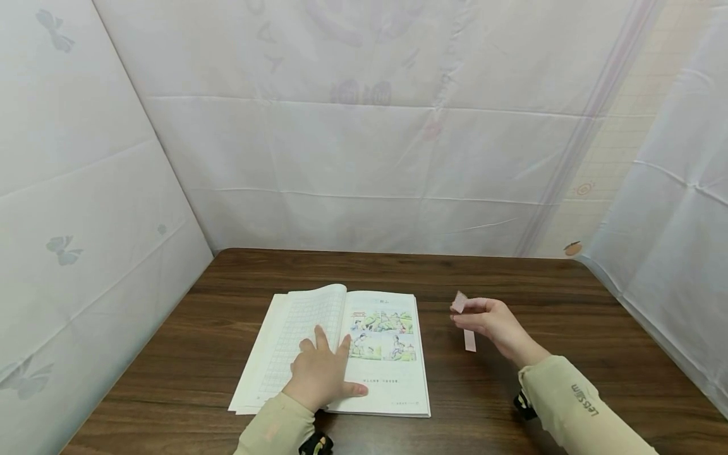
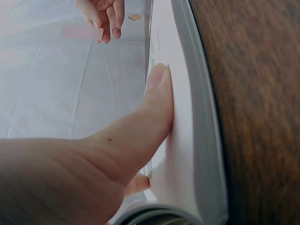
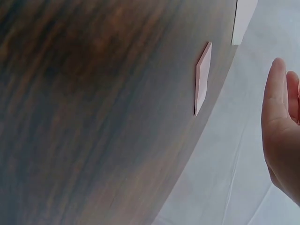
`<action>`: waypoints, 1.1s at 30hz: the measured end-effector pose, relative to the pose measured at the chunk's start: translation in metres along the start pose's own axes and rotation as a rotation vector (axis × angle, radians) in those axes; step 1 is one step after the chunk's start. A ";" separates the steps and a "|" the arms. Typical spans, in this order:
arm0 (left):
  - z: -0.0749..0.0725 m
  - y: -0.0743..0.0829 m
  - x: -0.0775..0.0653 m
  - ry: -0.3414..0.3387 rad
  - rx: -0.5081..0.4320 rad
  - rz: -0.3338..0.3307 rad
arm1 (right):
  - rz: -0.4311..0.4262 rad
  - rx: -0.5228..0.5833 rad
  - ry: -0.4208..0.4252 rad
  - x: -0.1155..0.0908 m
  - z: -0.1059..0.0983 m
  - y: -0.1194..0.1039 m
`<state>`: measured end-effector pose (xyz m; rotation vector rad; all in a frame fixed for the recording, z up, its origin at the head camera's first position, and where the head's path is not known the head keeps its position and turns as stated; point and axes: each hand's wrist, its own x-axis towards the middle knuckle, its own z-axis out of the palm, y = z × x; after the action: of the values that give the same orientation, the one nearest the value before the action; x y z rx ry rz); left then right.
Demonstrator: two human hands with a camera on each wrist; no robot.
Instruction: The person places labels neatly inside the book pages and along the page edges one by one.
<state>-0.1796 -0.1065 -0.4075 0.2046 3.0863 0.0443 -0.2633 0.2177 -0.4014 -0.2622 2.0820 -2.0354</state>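
The open textbook [image 1: 392, 387] lies flat on the dark wood-grain table [image 1: 188, 360], in front of the person and left of the right hand [image 1: 499, 325]. Its left page [image 1: 298, 319] carries a printed writing grid and bows upward near the spine; its right page carries a coloured four-panel illustration [image 1: 382, 336] with printed lines above and below. The left hand [image 1: 320, 374] rests on the textbook across the spine, fingers spread and grasping nothing, with the thumb extended onto the lower part of the right page. In the left wrist view, the thumb lies against the page surface, above the thick page edges. The right hand is raised above the table, to the right of the textbook and apart from it; its thumb and forefinger pinch a pink paper slip [image 1: 459, 302] at the fingertips. A pink slip pad [image 1: 469, 341] lies on the table beneath this hand, partly hidden by it in the head view; the right wrist view shows the pad separate from the fingers. Both arms wear beige sleeves [image 1: 582, 404], the right one lettered. White patterned cloth [image 1: 364, 158] hangs behind the table and along its sides.
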 end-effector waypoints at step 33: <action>-0.001 0.001 -0.002 0.007 0.006 0.001 | 0.062 -0.072 0.104 -0.005 0.040 -0.002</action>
<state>-0.1776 -0.1060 -0.4063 0.2072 3.0940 0.0358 -0.2477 0.1806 -0.3998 -0.1046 2.1983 -1.9812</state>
